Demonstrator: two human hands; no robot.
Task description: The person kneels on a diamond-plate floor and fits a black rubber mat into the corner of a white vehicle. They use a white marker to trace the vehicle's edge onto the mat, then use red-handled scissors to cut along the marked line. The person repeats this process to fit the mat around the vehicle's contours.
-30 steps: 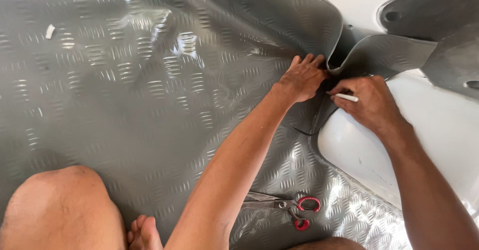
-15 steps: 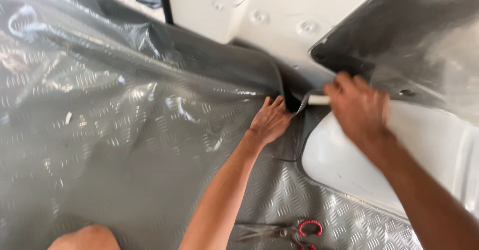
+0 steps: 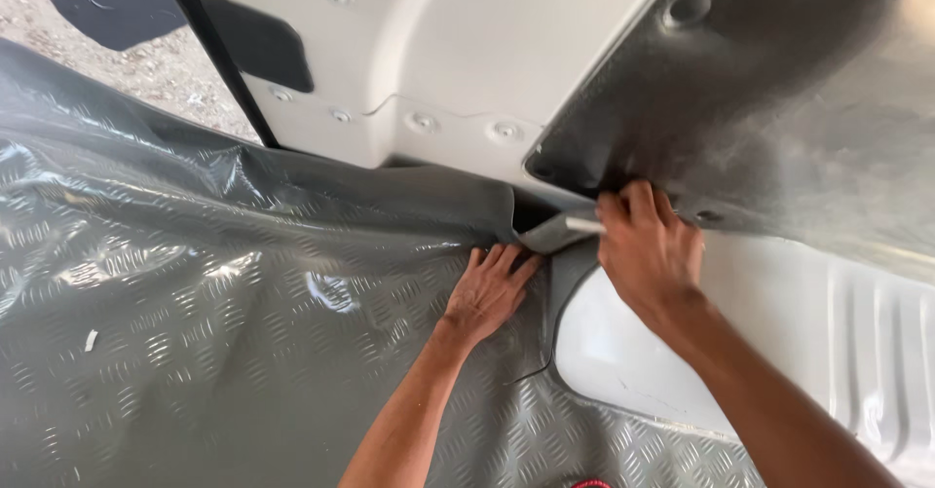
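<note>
Both hands sit near the centre of view, working at the edge of the grey tread-pattern floor mat [image 3: 243, 332]. My left hand [image 3: 487, 293] lies flat and released, palm down, fingers spread and pointing toward 1 o'clock, pressing the mat just beside its cut edge. My right hand [image 3: 648, 249], at 3 o'clock from the left and close to it, is clenched around a thin white tool [image 3: 582, 225]; only the tool's short end shows past my fingers, pointing toward 9 o'clock, so I cannot tell what kind it is. Its tip touches a small upturned flap of the mat [image 3: 550, 235].

The mat covers the floor from the left edge to the middle, wrinkled and glossy toward 10 o'clock. A curved white wheel arch [image 3: 623, 352] sits at 5 o'clock from my right hand, the mat's cut following its outline. White body panel [image 3: 467, 50] fills 12 o'clock; dark grey trim panel [image 3: 760, 108] hangs at 2 o'clock. A red object [image 3: 589, 484] barely shows at 6 o'clock.
</note>
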